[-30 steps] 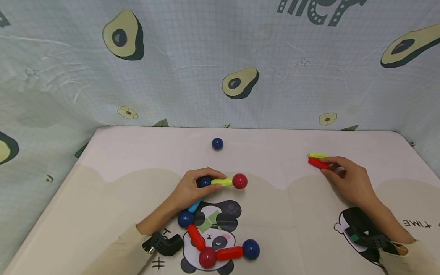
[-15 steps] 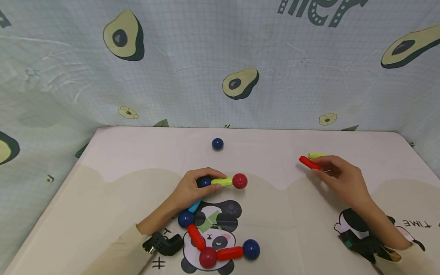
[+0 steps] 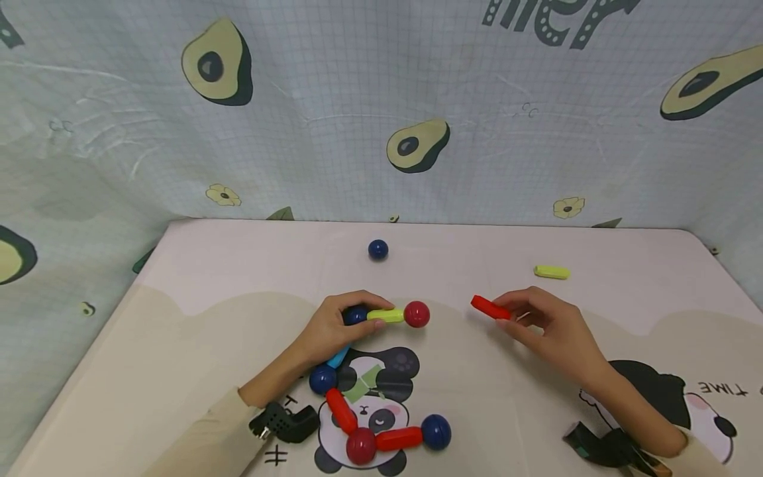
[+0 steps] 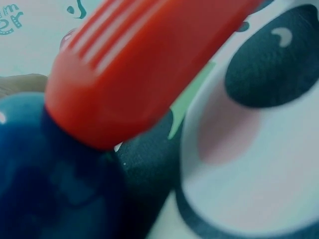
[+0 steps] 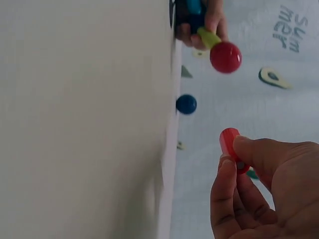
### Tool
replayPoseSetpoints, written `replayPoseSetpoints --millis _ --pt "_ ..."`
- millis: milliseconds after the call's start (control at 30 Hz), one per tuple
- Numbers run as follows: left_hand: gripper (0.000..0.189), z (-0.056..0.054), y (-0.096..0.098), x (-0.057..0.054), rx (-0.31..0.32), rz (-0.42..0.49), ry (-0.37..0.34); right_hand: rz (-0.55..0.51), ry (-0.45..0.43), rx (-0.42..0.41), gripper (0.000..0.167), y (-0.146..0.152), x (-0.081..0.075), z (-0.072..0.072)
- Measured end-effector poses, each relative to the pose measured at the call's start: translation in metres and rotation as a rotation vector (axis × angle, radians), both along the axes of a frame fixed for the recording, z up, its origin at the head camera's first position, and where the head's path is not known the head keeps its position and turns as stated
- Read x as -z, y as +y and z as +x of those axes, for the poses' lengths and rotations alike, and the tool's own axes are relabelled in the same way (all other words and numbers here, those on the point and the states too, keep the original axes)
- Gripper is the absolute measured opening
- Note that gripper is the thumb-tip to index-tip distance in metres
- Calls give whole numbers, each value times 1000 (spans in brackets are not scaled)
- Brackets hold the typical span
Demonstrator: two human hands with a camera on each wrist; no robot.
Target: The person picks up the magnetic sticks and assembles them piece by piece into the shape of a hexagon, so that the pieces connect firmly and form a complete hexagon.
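My left hand (image 3: 334,329) pinches a yellow-green rod (image 3: 387,316) between thumb and fingers. A red ball (image 3: 416,314) sits on its right end, a dark blue ball (image 3: 354,315) on its left. From there a joined chain bends down: a light blue rod (image 3: 338,358), another blue ball (image 3: 323,379), a red rod (image 3: 342,411), a red ball (image 3: 360,446), a red rod (image 3: 399,438) and a blue ball (image 3: 436,432). My right hand (image 3: 551,331) holds a loose red rod (image 5: 229,142) by one end, above the table and right of the chain.
A loose yellow-green rod (image 3: 552,272) lies at the back right of the table (image 3: 238,265). Near the back edge rests a single dark blue ball (image 3: 378,250). Behind the table hangs an avocado-print cloth (image 3: 334,79).
My right hand has lifted the red rod away from beside the loose yellow-green rod and carried it left, toward the chain. The left hand and the chain have stayed in place.
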State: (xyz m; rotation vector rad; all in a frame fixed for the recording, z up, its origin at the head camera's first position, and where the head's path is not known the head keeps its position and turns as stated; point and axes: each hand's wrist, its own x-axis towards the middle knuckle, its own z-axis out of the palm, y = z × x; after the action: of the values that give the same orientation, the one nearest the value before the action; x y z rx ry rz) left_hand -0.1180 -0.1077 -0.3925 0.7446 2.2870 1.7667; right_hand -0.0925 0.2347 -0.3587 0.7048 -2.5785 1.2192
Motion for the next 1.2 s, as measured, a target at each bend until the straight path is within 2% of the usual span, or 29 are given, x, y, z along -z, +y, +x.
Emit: replayPoseSetpoints --millis 400,867,1033,1200 --pt "24 -1 -1 -1 -5 -2 11 -11 12 -113 45 -31 -1 9" --pt "25 -4 -2 -1 5 -12 11 -35 7 -135 41 -53 1 8" --pt "24 -9 -8 -7 27 -115 -1 -47 -35 -117 40 -58 4 7" --pt "23 -13 -18 -14 21 -218 -6 -52 -71 -110 36 -71 5 3"
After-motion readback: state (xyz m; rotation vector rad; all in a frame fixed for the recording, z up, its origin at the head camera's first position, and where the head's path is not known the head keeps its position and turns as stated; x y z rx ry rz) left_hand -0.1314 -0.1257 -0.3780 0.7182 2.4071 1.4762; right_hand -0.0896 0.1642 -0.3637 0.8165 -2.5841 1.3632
